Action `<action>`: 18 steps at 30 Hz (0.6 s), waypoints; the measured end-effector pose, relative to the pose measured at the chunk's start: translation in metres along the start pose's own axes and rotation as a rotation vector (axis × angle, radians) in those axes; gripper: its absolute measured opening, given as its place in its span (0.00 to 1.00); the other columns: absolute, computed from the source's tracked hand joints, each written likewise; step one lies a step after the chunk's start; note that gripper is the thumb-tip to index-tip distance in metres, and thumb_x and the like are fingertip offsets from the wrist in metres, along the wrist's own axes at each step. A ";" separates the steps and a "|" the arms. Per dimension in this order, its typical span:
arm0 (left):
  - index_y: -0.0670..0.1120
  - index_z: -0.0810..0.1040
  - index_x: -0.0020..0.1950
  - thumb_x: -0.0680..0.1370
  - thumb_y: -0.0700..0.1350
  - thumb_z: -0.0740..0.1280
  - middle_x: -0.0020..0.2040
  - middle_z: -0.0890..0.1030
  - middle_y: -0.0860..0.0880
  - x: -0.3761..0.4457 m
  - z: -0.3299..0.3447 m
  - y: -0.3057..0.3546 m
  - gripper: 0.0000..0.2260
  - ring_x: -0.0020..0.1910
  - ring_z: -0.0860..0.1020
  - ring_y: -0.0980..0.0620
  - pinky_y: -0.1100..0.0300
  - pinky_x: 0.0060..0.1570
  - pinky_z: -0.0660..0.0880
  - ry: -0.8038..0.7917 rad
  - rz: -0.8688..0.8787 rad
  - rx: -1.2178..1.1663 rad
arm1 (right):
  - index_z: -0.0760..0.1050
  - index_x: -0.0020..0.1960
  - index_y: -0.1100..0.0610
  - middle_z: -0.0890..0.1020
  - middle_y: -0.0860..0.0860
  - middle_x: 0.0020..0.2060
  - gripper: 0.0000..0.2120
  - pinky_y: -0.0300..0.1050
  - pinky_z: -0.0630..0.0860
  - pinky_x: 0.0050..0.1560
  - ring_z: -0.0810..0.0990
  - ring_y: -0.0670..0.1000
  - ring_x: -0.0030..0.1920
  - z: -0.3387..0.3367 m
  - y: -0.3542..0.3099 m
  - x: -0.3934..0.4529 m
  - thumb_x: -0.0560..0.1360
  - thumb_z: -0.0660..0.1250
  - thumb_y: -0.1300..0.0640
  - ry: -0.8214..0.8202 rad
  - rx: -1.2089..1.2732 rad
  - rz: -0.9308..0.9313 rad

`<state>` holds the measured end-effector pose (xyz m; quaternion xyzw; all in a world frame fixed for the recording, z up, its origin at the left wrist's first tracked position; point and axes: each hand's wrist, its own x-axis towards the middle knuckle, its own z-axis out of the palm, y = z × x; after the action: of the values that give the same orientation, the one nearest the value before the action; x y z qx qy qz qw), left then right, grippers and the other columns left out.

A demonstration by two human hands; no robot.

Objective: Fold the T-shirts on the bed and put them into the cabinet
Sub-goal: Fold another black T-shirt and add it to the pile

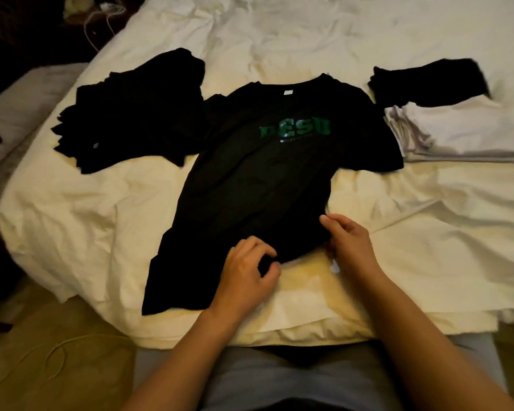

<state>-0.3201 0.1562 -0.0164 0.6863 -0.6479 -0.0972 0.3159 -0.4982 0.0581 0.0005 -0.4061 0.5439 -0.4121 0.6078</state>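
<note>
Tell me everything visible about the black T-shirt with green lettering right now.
The black T-shirt lies front up on the white bed sheet, collar away from the person, sleeves spread, unfolded. Soft knit look, green block letters across the chest, small white neck label. The left hand pinches its hem; the right hand grips the hem's right corner. Its left sleeve overlaps a dark clothes pile.

Black cotton T-shirt w/ green block lettering [267,173]: spread face-up, centre of bed, collar far side, white neck label visible, sleeves out L and R, hem at near edge, bunched and partly lifted. Loose heap of black T-shirts [131,120]: unfolded, far left, touching left sleeve. Small folded black T-shirt stack [428,80]: far right, partly atop pile below. Folded white T-shirt pile [457,132]: right, neat layers, just beside right sleeve.
</note>
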 end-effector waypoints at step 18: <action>0.47 0.82 0.54 0.75 0.54 0.72 0.44 0.80 0.52 0.072 0.018 0.009 0.14 0.45 0.79 0.50 0.47 0.49 0.77 0.116 -0.106 -0.022 | 0.82 0.54 0.58 0.81 0.55 0.49 0.13 0.52 0.74 0.52 0.77 0.59 0.52 0.014 0.000 0.073 0.70 0.75 0.57 -0.063 -0.975 -0.783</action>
<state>-0.3274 0.0827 -0.0057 0.7206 -0.5900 -0.0809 0.3550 -0.4793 -0.0100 -0.0225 -0.8178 0.4621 -0.2964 0.1726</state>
